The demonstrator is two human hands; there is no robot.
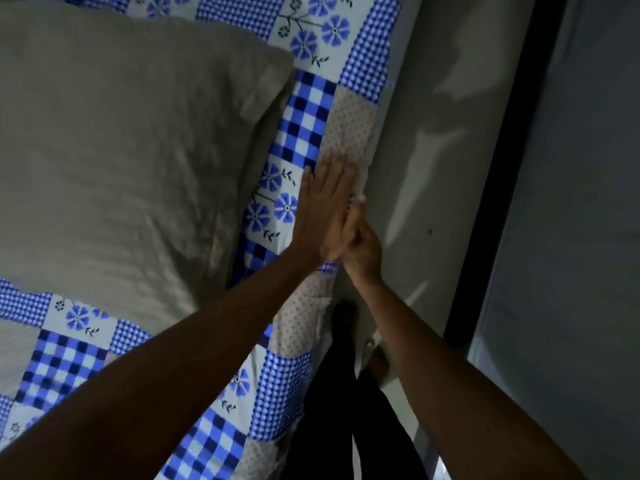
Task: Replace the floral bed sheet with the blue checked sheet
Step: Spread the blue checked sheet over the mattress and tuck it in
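Blue checked sheet (304, 109) covers the bed, patchwork of checks, flowers and dotted squares. Big grey pillow (121, 150) lies on it, upper left. Left hand (325, 209) flat on the sheet at the bed's side edge, fingers straight. Right hand (362, 251) just beside it, touching, down at the edge; fingers curled, partly hidden, hold on cloth unclear. Legs (346, 410) in dark trousers stand beside the bed on pale floor (433, 168).

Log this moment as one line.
left hand: flat on blue checked sheet | right hand: at sheet edge, grip unclear | pillow: on sheet
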